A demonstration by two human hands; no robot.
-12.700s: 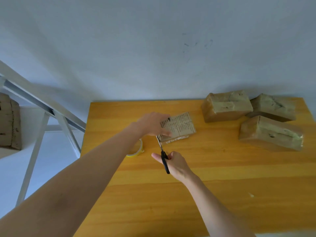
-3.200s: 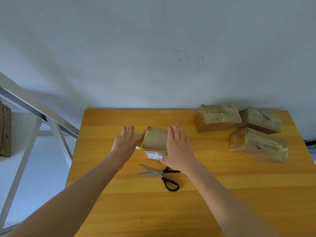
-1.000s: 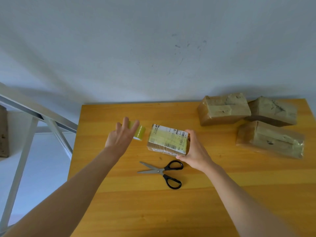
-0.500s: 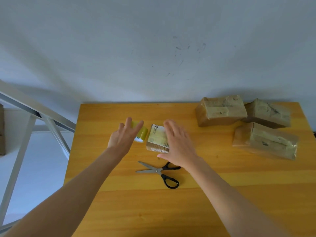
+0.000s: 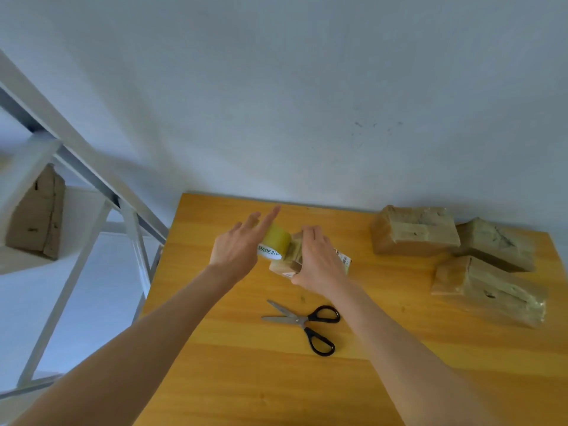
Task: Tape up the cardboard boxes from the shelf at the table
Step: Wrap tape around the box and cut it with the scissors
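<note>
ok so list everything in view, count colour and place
table: one, yellow-orange wood, centre of view
small box: one, brown, mid-table under the right hand
tape roll: one, yellow, white core, in the left hand
scissors: one pair, black handles, open, nearer than the small box
taped boxes: three, brown, far right of the table
shelf: one, pale metal, left of the table
shelf box: one, brown, on the shelf
wall: one, pale grey, behind the table
left hand: one, holding the tape roll
right hand: one, holding the small box

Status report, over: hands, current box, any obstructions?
Left hand holds tape roll at small box. Right hand grips the box on table. Scissors lie apart, nearer; nothing blocking.
</note>
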